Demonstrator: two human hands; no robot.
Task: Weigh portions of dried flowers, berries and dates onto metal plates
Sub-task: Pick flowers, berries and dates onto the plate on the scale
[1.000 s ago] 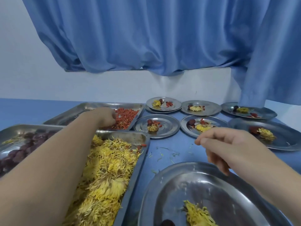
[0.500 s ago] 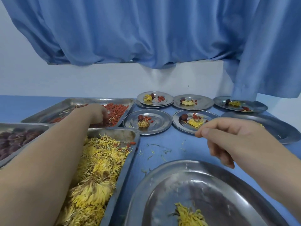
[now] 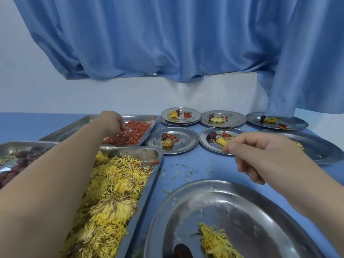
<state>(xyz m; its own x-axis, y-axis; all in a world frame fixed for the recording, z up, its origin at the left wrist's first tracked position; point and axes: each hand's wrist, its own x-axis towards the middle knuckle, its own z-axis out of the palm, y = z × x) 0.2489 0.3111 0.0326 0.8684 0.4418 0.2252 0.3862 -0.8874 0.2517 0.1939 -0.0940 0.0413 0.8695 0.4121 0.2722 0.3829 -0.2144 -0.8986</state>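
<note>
Head view finds the left hand (image 3: 111, 122) dipping curled fingertips into the red berries (image 3: 133, 134) in the far tray (image 3: 65, 131), any pinch hidden, and the right hand (image 3: 260, 155) loosely curled and empty; a small pinch carried low to the near plate (image 3: 242, 211) should spill least.

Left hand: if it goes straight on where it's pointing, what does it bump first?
The red berries. The left hand points down into their tray, fingertips seemingly at the pile already, though depth is hard to judge.
</note>
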